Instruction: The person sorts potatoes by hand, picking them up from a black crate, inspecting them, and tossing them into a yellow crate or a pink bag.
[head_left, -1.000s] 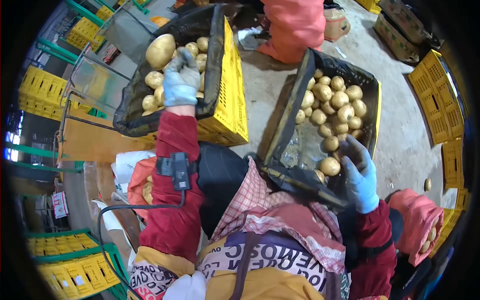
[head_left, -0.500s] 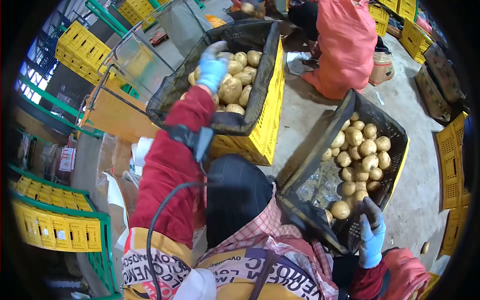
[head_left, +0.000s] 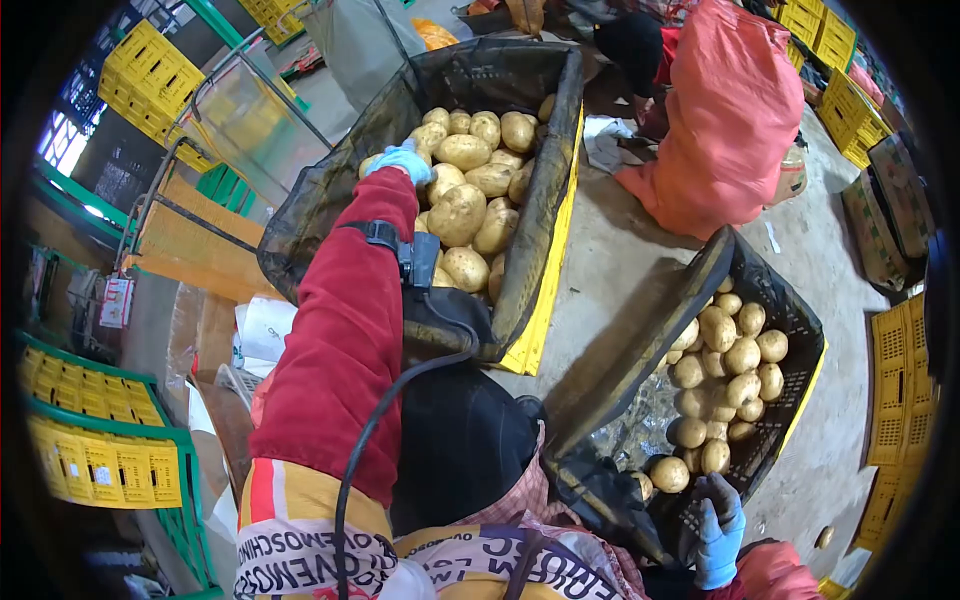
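My left hand (head_left: 402, 160), in a light blue glove, is down among the potatoes (head_left: 463, 153) at the left side of a mesh-lined yellow crate (head_left: 535, 335). It touches potatoes there, but its fingers are partly hidden, so whether it grips one cannot be made out. My right hand (head_left: 718, 535), gloved in blue with dark fingertips, is at the near end of a second lined crate (head_left: 690, 275). Its fingers are bent but apart, with nothing visible in them. A smaller heap of potatoes (head_left: 742, 356) lies in that crate, close beyond the right fingertips.
A full pink sack (head_left: 730, 120) stands past the crates, with another person's dark sleeve (head_left: 630, 50) beside it. Yellow crates (head_left: 150, 80) are stacked at far left, others (head_left: 900, 370) at right. A stray potato (head_left: 825, 537) lies on the floor.
My left hand has come down onto the potatoes at the left of its crate. My right hand stays by the second crate's near end. The view has shifted slightly.
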